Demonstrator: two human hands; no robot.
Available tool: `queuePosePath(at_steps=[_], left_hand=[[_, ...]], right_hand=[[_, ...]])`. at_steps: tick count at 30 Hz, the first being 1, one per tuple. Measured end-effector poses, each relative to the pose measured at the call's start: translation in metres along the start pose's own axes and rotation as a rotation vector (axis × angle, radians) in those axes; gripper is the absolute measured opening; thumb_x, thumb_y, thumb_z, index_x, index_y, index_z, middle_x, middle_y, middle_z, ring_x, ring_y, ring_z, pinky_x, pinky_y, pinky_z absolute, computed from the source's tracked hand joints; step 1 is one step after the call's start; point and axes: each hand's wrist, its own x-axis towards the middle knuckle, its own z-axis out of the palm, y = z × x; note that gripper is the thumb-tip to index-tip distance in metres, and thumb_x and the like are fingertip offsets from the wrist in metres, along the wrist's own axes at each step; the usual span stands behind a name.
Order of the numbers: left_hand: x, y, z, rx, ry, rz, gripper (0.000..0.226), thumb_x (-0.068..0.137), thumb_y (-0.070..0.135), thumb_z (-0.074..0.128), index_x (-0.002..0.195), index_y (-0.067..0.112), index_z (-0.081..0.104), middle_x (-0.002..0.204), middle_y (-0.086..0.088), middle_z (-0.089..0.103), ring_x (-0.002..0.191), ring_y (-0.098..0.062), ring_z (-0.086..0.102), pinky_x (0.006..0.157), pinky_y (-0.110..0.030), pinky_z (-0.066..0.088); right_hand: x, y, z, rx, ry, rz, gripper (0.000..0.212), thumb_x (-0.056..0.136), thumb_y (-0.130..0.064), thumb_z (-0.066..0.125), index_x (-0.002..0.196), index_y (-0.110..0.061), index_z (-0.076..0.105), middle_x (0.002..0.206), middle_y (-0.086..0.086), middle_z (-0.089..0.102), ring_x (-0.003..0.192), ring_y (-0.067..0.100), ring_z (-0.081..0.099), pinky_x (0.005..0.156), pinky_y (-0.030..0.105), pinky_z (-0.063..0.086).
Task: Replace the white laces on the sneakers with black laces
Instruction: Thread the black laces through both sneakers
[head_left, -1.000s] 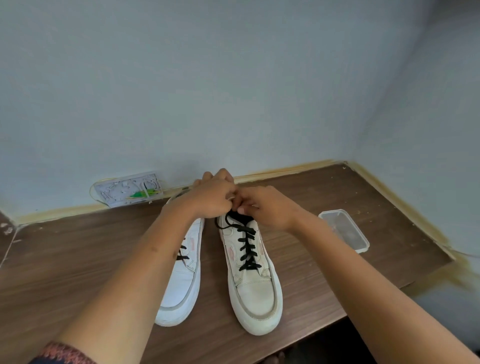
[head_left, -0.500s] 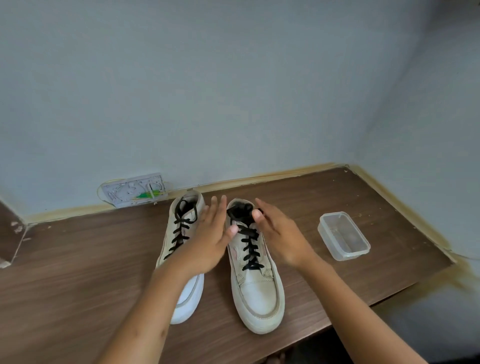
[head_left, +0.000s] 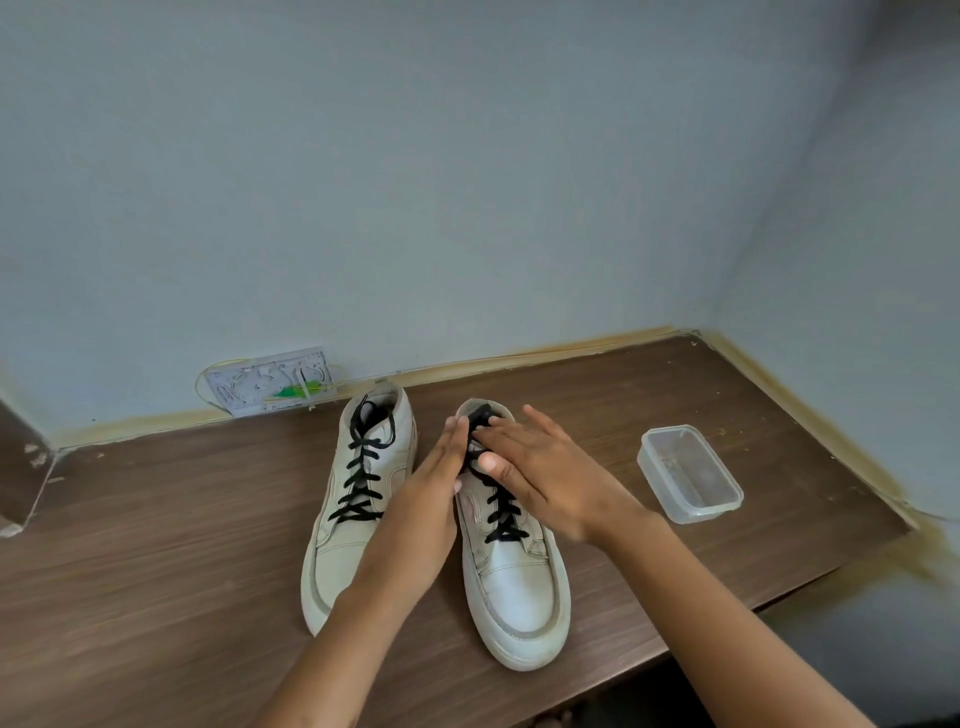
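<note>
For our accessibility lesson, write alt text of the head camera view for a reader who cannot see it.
Two open hands, left hand and right hand, rest flat on the upper part of the right sneaker, one of two white sneakers with black laces on a wooden table. The left sneaker lies beside it; a clear plastic container sits to the right.

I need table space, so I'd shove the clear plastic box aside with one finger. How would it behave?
The plastic box looks empty and thin-walled, so it is probably very light and would likely skid across the smooth wooden table rather than tip, since it sits low and wide. Pushed at a corner, it may spin.
</note>
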Motion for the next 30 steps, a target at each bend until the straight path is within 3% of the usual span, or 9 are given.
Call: queuePosePath(at_steps=[5,7,9,13,16,19,22,25,30], left_hand=[[0.003,0.002,-0.003,0.067,-0.051,0.09,0.062,0.101,0.009,0.038,0.149,0.033,0.007,0.159,0.015,0.004,0.143,0.003,0.004,0.119,-0.018,0.013],[0.012,-0.001,-0.01,0.143,-0.081,0.155,0.047,0.103,0.033,0.023,0.149,0.03,0.014,0.157,0.013,0.01,0.145,0.004,-0.004,0.121,-0.024,-0.002],[0.026,-0.002,-0.018,0.169,-0.105,0.222,0.061,0.097,0.05,0.007,0.148,0.025,0.031,0.153,0.014,0.025,0.144,0.007,0.002,0.118,-0.019,-0.01],[0.055,0.001,-0.028,0.343,-0.254,0.314,0.074,0.095,0.053,0.002,0.119,0.022,0.064,0.128,0.012,0.06,0.136,0.002,0.033,0.121,-0.032,-0.006],[0.067,0.004,-0.026,0.398,-0.301,0.332,0.047,0.101,0.046,0.02,0.11,0.025,0.06,0.109,0.016,0.059,0.122,-0.002,0.042,0.121,-0.041,0.005],[0.058,0.001,-0.026,0.129,0.02,0.312,0.025,0.099,0.039,0.043,0.103,0.022,0.06,0.106,0.012,0.055,0.104,-0.006,0.048,0.103,-0.037,0.037],[0.037,-0.002,-0.026,-0.081,0.271,0.14,0.015,0.096,0.028,0.056,0.107,0.023,0.066,0.105,0.008,0.053,0.09,-0.002,0.054,0.083,-0.015,0.042],[0.02,-0.002,-0.02,-0.295,0.133,-0.064,0.027,0.086,0.024,0.071,0.112,0.029,0.068,0.096,0.007,0.059,0.08,-0.001,0.062,0.074,-0.015,0.049],[0.031,0.004,-0.02,-0.338,0.166,-0.051,0.016,0.081,0.014,0.076,0.094,0.023,0.074,0.084,0.003,0.067,0.07,-0.003,0.066,0.07,-0.018,0.053]], right_hand=[[0.012,0.005,-0.015,0.166,0.13,-0.018,0.042,0.105,-0.041,0.031,0.097,-0.019,0.065,0.09,-0.006,0.069,0.094,-0.001,0.06,0.117,0.03,0.024],[0.006,0.013,-0.016,0.196,0.369,0.032,0.025,0.104,-0.029,0.046,0.108,-0.018,0.069,0.1,-0.01,0.07,0.095,-0.003,0.059,0.102,0.023,0.04],[0.0,0.02,-0.014,0.3,0.512,0.128,0.022,0.102,-0.024,0.053,0.114,-0.017,0.069,0.109,-0.009,0.069,0.102,0.0,0.06,0.093,0.026,0.049],[-0.009,0.026,-0.005,0.39,0.488,0.193,0.025,0.102,-0.025,0.05,0.117,-0.016,0.068,0.114,-0.008,0.067,0.109,0.001,0.06,0.094,0.025,0.05],[-0.011,0.021,-0.001,0.394,0.356,0.164,0.032,0.101,-0.035,0.051,0.127,-0.02,0.062,0.122,-0.01,0.062,0.116,-0.004,0.054,0.098,0.02,0.044],[-0.009,0.016,0.003,0.342,0.278,0.112,0.049,0.094,-0.052,0.055,0.135,-0.025,0.054,0.127,-0.012,0.058,0.118,0.0,0.052,0.102,0.026,0.042],[-0.006,0.013,0.007,0.347,0.278,0.084,0.047,0.089,-0.048,0.065,0.13,-0.027,0.06,0.116,-0.012,0.056,0.102,0.003,0.057,0.09,0.018,0.046],[-0.003,0.014,0.011,0.429,0.363,0.093,0.022,0.088,-0.027,0.072,0.108,-0.02,0.074,0.105,-0.008,0.064,0.098,0.006,0.062,0.085,0.019,0.05],[0.014,0.011,-0.006,0.529,0.297,0.213,0.007,0.083,-0.016,0.077,0.089,-0.019,0.078,0.085,-0.01,0.07,0.081,0.0,0.064,0.072,0.014,0.047]])
